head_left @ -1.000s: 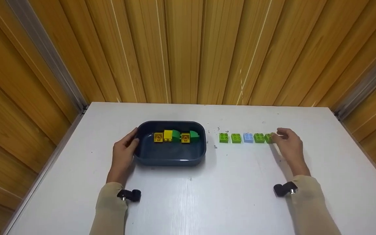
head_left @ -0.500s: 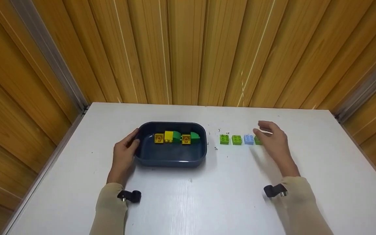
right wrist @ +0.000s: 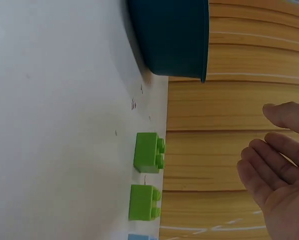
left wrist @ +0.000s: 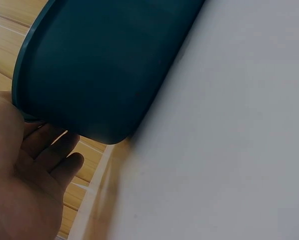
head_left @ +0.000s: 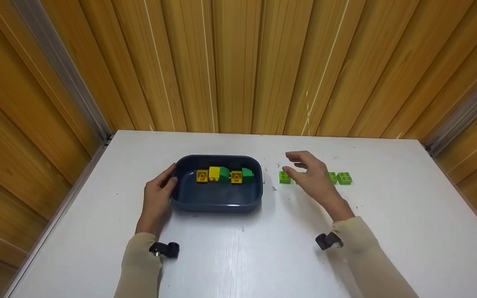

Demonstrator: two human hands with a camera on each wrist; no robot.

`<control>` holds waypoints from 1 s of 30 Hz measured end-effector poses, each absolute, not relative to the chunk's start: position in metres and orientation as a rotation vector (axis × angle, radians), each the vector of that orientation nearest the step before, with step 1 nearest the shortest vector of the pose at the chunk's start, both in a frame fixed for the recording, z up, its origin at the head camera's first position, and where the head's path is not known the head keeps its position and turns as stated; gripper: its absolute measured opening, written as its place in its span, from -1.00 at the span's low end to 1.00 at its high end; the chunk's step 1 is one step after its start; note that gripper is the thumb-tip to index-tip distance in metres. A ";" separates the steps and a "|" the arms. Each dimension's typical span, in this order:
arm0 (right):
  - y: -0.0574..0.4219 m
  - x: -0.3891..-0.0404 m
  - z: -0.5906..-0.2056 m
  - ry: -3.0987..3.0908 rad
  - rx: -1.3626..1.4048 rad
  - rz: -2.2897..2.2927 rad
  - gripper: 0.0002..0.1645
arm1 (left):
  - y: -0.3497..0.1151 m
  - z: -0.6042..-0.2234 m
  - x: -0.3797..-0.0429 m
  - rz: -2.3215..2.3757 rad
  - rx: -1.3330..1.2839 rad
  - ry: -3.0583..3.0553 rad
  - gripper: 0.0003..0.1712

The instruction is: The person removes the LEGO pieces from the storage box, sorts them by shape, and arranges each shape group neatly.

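Note:
My left hand (head_left: pixel 155 198) holds the left end of a dark blue container (head_left: pixel 218 206), thumb and fingers at its rim; in the left wrist view several fingers (left wrist: pixel 64 160) lie beside its end. Inside sit yellow bricks (head_left: pixel 214 173) and green rounded bricks (head_left: pixel 247 174). My right hand (head_left: pixel 315 180), holding nothing, hovers over a row of toy bricks with thumb and fingers apart. A green brick (head_left: pixel 285 178) shows left of it, another green brick (head_left: pixel 345 178) to its right. The light blue brick (right wrist: pixel 141 237), covered by the hand in the head view, peeks into the right wrist view.
Everything stands on a white table (head_left: pixel 238 252) with small dark specks near the bricks. Wood-look panels (head_left: pixel 238 66) rise behind the table and at both sides. A gap separates the container's right wall from the nearest brick.
My right hand has let go of the rightmost green brick and travelled left along the row, towards the container. The left hand and the container keep their place.

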State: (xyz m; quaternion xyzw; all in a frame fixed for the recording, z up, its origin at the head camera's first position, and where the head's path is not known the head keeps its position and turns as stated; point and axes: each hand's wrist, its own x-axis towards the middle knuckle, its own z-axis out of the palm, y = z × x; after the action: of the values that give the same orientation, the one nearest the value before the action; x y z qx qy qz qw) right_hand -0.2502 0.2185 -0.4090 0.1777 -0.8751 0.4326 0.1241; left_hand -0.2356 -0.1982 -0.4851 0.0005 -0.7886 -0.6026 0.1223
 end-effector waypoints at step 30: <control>0.166 -0.284 -0.417 -2.878 0.801 1.079 -0.54 | -0.192 -0.487 -0.238 -1.752 -0.016 -2.276 -0.50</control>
State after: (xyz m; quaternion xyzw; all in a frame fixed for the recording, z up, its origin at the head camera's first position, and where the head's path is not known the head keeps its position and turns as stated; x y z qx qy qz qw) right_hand -0.2838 0.1662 -0.4168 0.2523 -0.9060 0.3395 -0.0173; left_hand -0.2377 -0.1916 -0.4875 -0.0054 -0.7852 -0.6045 0.1342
